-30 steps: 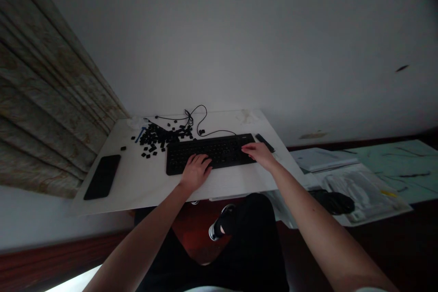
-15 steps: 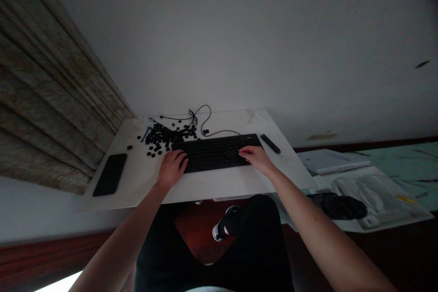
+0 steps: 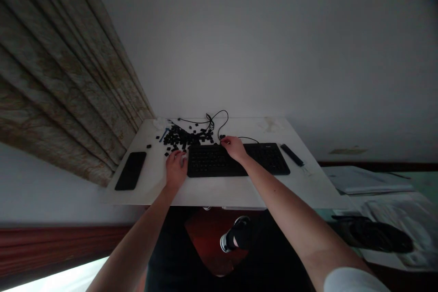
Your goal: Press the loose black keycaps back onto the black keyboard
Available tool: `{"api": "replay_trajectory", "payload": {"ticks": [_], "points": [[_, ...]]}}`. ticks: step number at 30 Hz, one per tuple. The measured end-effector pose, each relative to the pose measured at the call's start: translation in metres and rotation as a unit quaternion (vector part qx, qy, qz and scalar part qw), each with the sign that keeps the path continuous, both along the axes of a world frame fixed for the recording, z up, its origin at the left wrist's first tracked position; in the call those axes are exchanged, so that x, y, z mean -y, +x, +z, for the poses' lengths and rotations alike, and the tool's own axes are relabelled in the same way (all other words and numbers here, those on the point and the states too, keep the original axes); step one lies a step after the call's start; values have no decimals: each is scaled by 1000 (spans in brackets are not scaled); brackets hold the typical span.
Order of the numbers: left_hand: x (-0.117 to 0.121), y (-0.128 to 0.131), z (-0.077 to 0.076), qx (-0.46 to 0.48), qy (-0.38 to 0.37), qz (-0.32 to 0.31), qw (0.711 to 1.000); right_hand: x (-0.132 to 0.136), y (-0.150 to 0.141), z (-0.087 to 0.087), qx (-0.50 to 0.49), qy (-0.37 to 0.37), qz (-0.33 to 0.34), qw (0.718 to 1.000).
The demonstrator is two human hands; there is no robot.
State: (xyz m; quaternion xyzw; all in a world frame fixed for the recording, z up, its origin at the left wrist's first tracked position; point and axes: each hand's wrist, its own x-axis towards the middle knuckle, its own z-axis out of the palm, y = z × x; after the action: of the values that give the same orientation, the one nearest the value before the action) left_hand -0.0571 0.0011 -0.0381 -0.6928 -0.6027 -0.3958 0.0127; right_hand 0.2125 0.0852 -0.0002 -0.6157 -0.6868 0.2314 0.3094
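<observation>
Thus, the left hand (image 3: pixel 176 169) sat curled at the left end of the black keyboard (image 3: pixel 267 159), touching the loose keycaps (image 3: pixel 181 138); the right hand (image 3: pixel 234 147) lay across the keyboard's top edge, any grip indeterminable.

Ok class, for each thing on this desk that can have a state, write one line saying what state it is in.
Keyboard: lying flat, keycaps fitted on the visible keys
Left hand: down beside the keyboard's left end
Right hand: on the keyboard's top edge
Loose keycaps: heaped and scattered
Cable: looped and tangled
Phone: lying flat, screen dark
</observation>
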Motion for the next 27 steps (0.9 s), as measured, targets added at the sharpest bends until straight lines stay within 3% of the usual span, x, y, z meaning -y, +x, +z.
{"api": "replay_trajectory", "payload": {"ticks": [4,7,12,19,22,27], "points": [[-20,-16,3,-8,-8,-6,1000,-11,-18,-1,36,-11,8,999],[-47,-22,13,-41,-40,-76,995,-17,-27,-2,59,-22,16,998],[-96,-13,28,-141,-109,-176,968,-23,-37,-3,82,-28,3,996],[-128,0,34,-191,-200,-206,939,-21,-36,-5,83,-8,27,996],[-128,-3,37,-195,-218,-192,937,-10,-33,-5,59,40,34,997],[-122,-22,36,-205,-194,-61,957,31,-5,-11,36,147,40,988]]}}
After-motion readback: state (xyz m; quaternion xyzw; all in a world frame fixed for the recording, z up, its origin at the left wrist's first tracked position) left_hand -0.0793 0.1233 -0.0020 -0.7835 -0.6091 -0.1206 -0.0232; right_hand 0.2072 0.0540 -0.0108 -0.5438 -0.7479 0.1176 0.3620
